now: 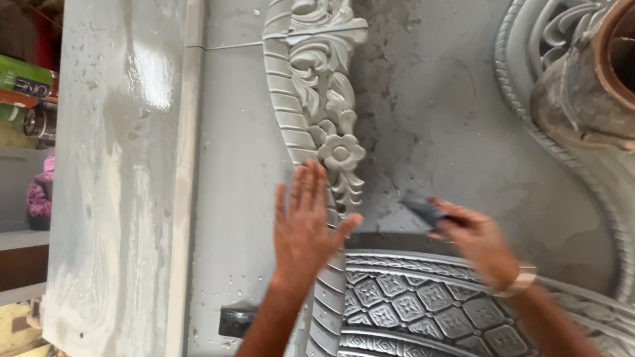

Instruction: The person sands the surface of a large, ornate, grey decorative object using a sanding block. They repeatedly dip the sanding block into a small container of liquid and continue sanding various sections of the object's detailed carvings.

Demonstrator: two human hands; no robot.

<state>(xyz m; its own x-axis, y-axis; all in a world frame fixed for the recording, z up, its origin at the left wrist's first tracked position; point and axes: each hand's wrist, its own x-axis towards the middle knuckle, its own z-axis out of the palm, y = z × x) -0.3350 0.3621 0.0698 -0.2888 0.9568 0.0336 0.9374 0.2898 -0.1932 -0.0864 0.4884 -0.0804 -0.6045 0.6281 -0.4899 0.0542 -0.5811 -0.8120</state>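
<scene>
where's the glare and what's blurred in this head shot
In the head view, glare sits as a bright patch on the wet grey slab at left; the right hand and the dark pad it holds are smeared by motion blur; the left hand, flat on the carved floral moulding, is sharper; the brown-rimmed pot at top right looks soft.

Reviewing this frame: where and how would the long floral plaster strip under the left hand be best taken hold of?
Probably by its plain ribbed edge, coming from the left. The strip lies flat on the grey bench, its raised leaves and flower on the right looking fragile. The left hand already rests flat there; the right hand holds a dark pad.
</scene>
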